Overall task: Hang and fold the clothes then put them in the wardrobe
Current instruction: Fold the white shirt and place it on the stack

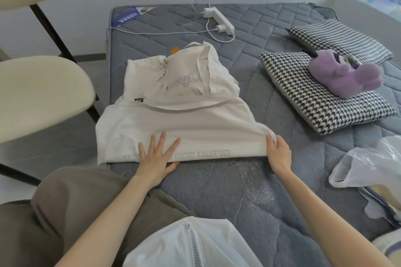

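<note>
On the bed (238, 191), the white shirt (184, 123) is pressed down by the flat left grip (155, 158), and its corner is pinched by the right grip (278, 154).

- Cream T-shirt (178, 119) is lying flat on the grey quilted mattress (238, 191), toward its left side, collar end pointing away.
- Sides and sleeves are lying folded inward over the chest, partly covering grey lettering.
- Lower part is lying doubled up over the body; the hem band is crossing the middle.
- Mirrored grey print is running along the near fold.
</note>
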